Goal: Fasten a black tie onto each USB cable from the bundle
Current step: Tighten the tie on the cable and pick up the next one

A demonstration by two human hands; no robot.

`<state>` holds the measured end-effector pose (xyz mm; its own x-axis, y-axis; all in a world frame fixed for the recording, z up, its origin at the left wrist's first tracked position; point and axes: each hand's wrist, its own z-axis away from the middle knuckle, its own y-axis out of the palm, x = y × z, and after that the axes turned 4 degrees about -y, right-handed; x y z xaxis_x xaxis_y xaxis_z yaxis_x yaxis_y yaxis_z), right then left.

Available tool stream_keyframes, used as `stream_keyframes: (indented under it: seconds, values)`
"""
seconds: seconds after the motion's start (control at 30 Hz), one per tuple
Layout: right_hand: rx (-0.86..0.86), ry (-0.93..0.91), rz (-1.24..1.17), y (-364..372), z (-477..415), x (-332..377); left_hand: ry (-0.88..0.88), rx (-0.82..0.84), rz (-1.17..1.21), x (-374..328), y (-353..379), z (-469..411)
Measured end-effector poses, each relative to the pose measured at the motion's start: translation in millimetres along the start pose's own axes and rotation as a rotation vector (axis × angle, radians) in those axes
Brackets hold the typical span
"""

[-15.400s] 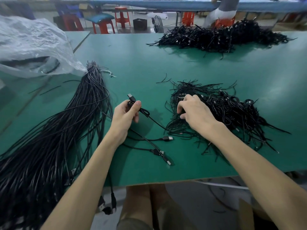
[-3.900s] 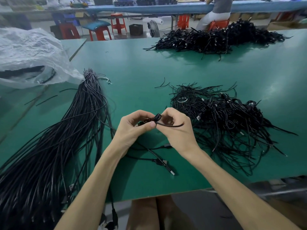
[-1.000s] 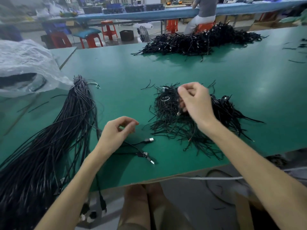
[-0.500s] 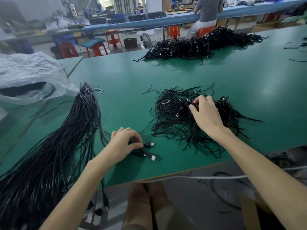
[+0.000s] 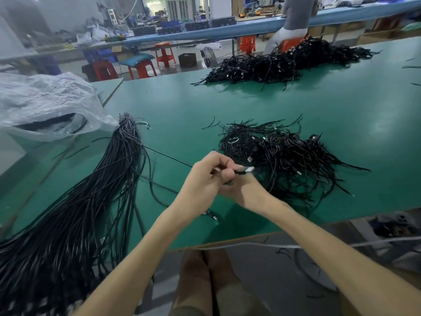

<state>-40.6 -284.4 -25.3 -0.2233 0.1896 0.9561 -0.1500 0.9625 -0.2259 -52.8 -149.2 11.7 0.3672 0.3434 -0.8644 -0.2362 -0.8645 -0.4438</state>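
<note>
Just the head view here. The left hand [image 5: 205,176] is pinching a thin black USB cable with a silver plug [image 5: 245,171] right behind the plug, in the middle of the frame. It's holding the cable up off the flat green table top [image 5: 250,106], I'd guess so both hands are getting room to wrap a tie round it.

The right hand [image 5: 243,192] is tucking in underneath the left one. It's blurry and half covered, so I can't tell if it's gripping anything; might be a tie.

The long bundle of loose black cables [image 5: 91,201] is lying fanned out down the lower left, probably so single cables are sliding out easily. The tangled heap of thin black ties and coiled cables [image 5: 284,160] is sitting just right of the hands, within easy reach.
</note>
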Motion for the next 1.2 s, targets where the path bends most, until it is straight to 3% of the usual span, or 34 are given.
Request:
stream_keyframes:
  seconds: [0.13,0.27,0.47,0.6,0.7,0.83,0.93,1.07,1.2]
  values:
    - [0.070,0.033,0.198,25.9,-5.8,-13.5,-0.055,-0.018,0.424,-6.6,-3.7,5.2]
    - [-0.028,-0.103,0.290,41.6,-7.2,-4.2,-0.158,0.036,0.919,-9.9,-8.8,7.5]
    - [-0.046,-0.044,0.294,36.1,2.7,-9.6,-0.287,-0.106,1.189,4.6,-46.3,-1.1]
    - [0.034,-0.219,0.422,25.6,12.8,-3.9,-0.248,-0.078,1.348,16.7,-58.1,-0.7]
    - [0.120,-0.285,0.460,26.7,18.7,-2.9,-0.207,-0.007,1.325,20.3,-57.2,3.6]
    - [0.211,-0.320,0.695,35.1,14.1,-6.9,-0.234,0.149,1.292,17.5,-48.8,10.1]
    - [0.181,-0.328,0.744,33.2,14.2,-9.2,-0.235,0.187,1.239,15.6,-49.5,12.8]
    - [0.188,-0.334,0.780,30.5,16.3,-6.4,-0.163,0.210,1.001,16.3,-59.5,19.4]
    - [0.170,-0.351,0.668,22.9,14.3,2.3,-0.018,0.446,0.700,10.7,-83.0,28.4]
